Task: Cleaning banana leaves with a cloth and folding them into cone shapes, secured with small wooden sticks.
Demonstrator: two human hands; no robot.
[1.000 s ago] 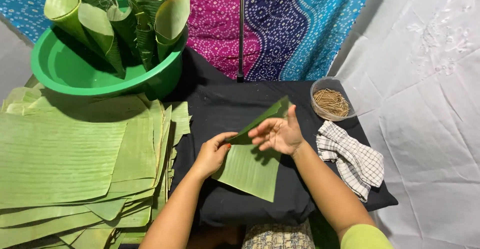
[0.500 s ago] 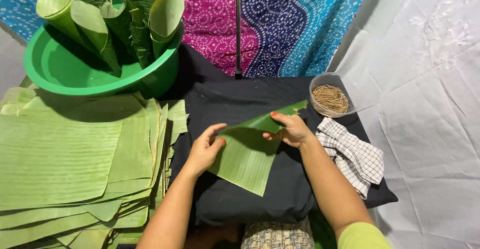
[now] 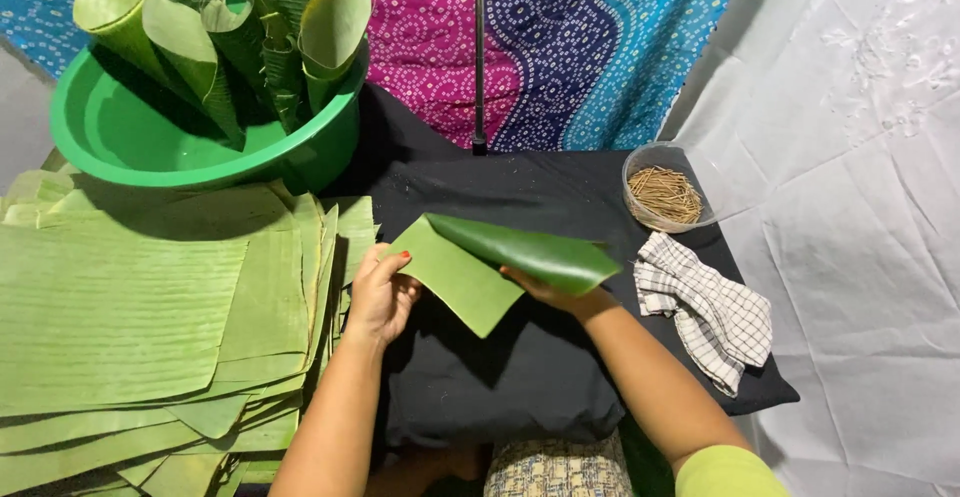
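Mid-frame over the black cushion (image 3: 500, 387), left hand (image 3: 380, 297) pinches the banana leaf piece (image 3: 470, 272) at its edge, right hand (image 3: 555, 297) grips under the roll; judging by this, keep curl tight w/ tip pinched.

Head camera, looking steeply down, close.

Two bare forearms entered from the bottom of the frame. Left hand (image 3: 380, 292) had red polish on the one nail that showed, no rings visible. Right hand (image 3: 560, 300) was mostly hidden. Right arm wore a lime-green short sleeve (image 3: 728, 472), lower right. No left sleeve visible. No watch or bangles.
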